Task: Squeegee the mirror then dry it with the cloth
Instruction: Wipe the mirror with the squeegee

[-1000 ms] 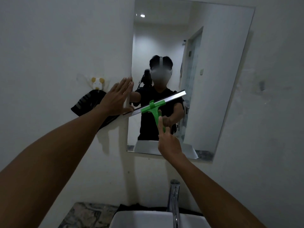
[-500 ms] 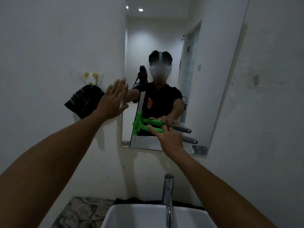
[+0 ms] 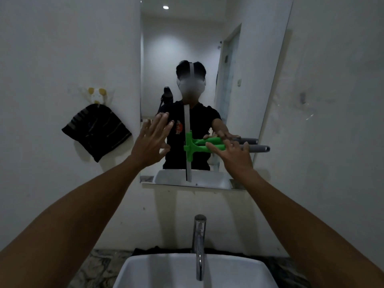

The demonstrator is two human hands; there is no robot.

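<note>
1. Green plastic forms the head and near handle of the squeegee (image 3: 194,147), which lies against the mirror (image 3: 245,65) with its pale blade standing upright, running from chest height in the reflection down to just above the mirror's bottom edge.
2. The squeegee handle points toward the mirror's right edge and ends in a grey grip that reaches just past that edge.
3. The right hand (image 3: 233,155) holds the handle where green meets grey; its fingers (image 3: 216,151) are spread and lie mostly straight along and over the handle, and whether the thumb wraps underneath cannot be told.
4. The left hand (image 3: 150,144) is raised with fingers straight and fanned apart in front of the mirror's left edge; whether the palm touches the glass cannot be told.
5. A dark striped cloth (image 3: 97,132) hangs on the white wall from a small hook (image 3: 96,95), well left of the mirror and apart from both hands.
6. Below the mirror a chrome tap (image 3: 199,246) rises behind a white basin (image 3: 158,271), which sits on a marbled tabletop (image 3: 93,269).
</note>
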